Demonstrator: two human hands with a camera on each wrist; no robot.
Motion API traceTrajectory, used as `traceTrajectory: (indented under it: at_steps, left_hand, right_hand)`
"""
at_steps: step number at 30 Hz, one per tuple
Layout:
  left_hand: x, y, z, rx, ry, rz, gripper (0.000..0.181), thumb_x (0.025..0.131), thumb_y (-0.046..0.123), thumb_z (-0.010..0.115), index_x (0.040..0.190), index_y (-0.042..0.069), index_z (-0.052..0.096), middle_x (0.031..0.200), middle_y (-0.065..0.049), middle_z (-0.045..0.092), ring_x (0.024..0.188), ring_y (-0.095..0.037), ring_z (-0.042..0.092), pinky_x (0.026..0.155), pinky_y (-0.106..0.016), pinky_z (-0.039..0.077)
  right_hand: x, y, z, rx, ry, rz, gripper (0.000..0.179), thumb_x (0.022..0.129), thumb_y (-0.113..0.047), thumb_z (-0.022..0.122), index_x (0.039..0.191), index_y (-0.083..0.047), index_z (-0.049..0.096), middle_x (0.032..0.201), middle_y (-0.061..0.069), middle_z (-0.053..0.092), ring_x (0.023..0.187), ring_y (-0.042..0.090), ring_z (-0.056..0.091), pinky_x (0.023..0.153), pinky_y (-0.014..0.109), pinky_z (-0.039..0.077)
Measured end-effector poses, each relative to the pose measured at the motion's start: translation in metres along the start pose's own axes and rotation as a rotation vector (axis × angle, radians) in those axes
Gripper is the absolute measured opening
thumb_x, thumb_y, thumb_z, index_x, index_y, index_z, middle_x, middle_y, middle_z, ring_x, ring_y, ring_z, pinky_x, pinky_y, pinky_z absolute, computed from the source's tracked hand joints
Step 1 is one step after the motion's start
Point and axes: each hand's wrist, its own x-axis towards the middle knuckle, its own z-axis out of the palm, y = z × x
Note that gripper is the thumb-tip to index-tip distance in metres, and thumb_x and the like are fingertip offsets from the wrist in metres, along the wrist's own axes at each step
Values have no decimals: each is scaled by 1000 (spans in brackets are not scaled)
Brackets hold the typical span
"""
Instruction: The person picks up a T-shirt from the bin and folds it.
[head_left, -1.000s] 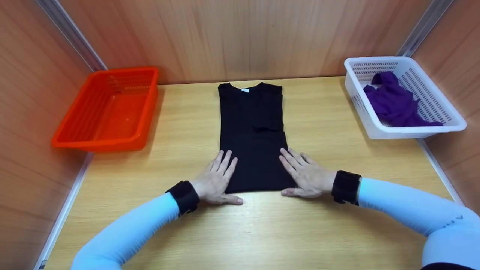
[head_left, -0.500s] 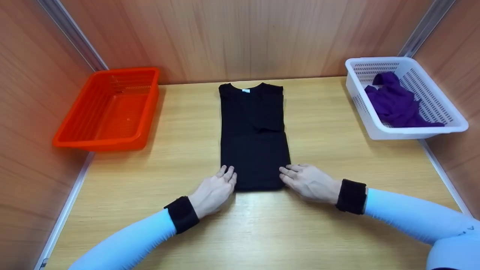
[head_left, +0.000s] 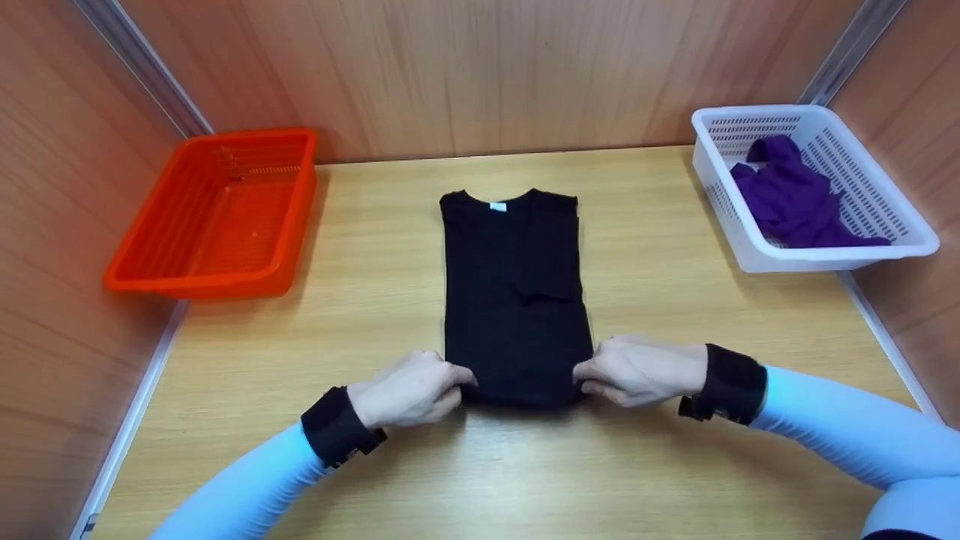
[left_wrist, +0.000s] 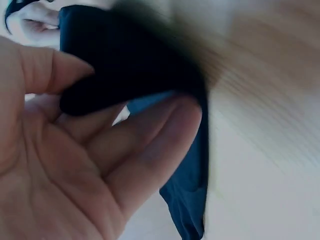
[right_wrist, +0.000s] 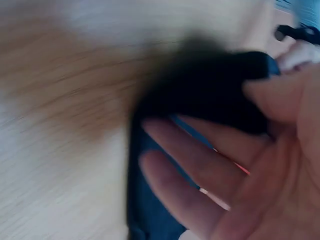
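Note:
A black shirt point(head_left: 510, 300), folded into a narrow upright rectangle, lies on the table with its neckline and white label toward the back wall. My left hand point(head_left: 414, 388) pinches its near left corner between thumb and fingers. At the near right corner my right hand point(head_left: 637, 369) holds the cloth the same way. The left wrist view shows the thumb pressing on the dark fabric point(left_wrist: 125, 60), with fingers beneath it. In the right wrist view the thumb and fingers likewise grip a fold of black cloth point(right_wrist: 200, 90).
An orange-red basket point(head_left: 283, 240) stands at the back left by the wall. At the back right is a white basket point(head_left: 825, 259) with a crumpled purple cloth point(head_left: 791, 196) in it. Wooden panels point(head_left: 510, 75) enclose the table point(head_left: 360, 240) at the back and sides.
Both hands have gone from lying flat on the shirt's lower sides to pinching its near corners. The shirt has slid toward the person, away from the back wall.

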Motion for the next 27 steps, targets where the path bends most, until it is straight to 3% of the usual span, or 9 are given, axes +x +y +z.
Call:
traceTrajectory:
  at_steps: [3, 6, 9, 12, 16, 20, 23, 27]
  left_hand:
    - [-2, 6, -12, -156, -46, 15, 33, 98, 1, 61, 123, 2, 82, 67, 10, 51, 52, 12, 34, 51, -9, 34]
    - [-3, 9, -29, -280, -48, 15, 36, 101, -1, 59, 130, 1, 80, 67, 13, 47, 50, 14, 33, 50, -10, 33]
    - [0, 4, -49, -347, 36, 1, 38, 102, -3, 57, 134, 2, 77, 62, 13, 44, 48, 12, 35, 46, -12, 32]
    - [7, -6, -68, -380, 174, -47, 39, 103, -5, 58, 136, 3, 76, 62, 11, 47, 47, 8, 41, 44, -14, 35]
    - [26, -27, -86, -399, 385, -154, 36, 104, -5, 61, 136, 2, 76, 75, -4, 65, 50, -2, 56, 47, -18, 48]
    - [58, -55, -98, -372, 546, -276, 32, 106, -1, 63, 136, 2, 76, 115, -19, 81, 55, -20, 70, 50, -22, 57]
    - [86, -79, -100, -348, 590, -380, 32, 107, 3, 63, 137, 3, 75, 131, -21, 79, 57, -23, 73, 50, -21, 58]
    - [118, -108, -91, -319, 595, -505, 31, 107, 4, 62, 137, 3, 74, 123, -22, 80, 56, -13, 70, 50, -18, 56]
  right_hand:
    - [1, -5, -17, 134, -104, 26, 21, 108, -10, 66, 87, -13, 62, 66, -14, 45, 59, -7, 40, 55, 12, 34]
    - [2, -6, -37, 216, -124, 31, 20, 110, -13, 63, 90, -15, 65, 68, -14, 49, 62, -8, 43, 59, 13, 38]
    - [5, 1, -58, 264, -40, 14, 17, 111, -10, 62, 96, -13, 71, 69, -10, 54, 64, -8, 46, 59, 14, 43]
    - [9, 17, -78, 280, 98, 42, 14, 109, -4, 63, 104, -7, 76, 72, -4, 62, 63, -7, 49, 60, 17, 49]
    - [26, 47, -104, 249, 233, 226, 15, 108, -4, 64, 108, -3, 79, 81, -2, 68, 69, 0, 53, 69, 24, 52]
    - [51, 84, -117, 220, 299, 471, 20, 109, -11, 63, 91, -6, 70, 73, -4, 63, 65, 6, 58, 67, 26, 50]
    - [70, 113, -115, 224, 329, 628, 27, 108, -16, 63, 82, -9, 62, 64, -7, 60, 56, 6, 60, 61, 24, 49]
    - [91, 147, -103, 266, 311, 796, 22, 108, -17, 60, 91, -7, 69, 58, -5, 66, 47, 4, 63, 51, 23, 52]
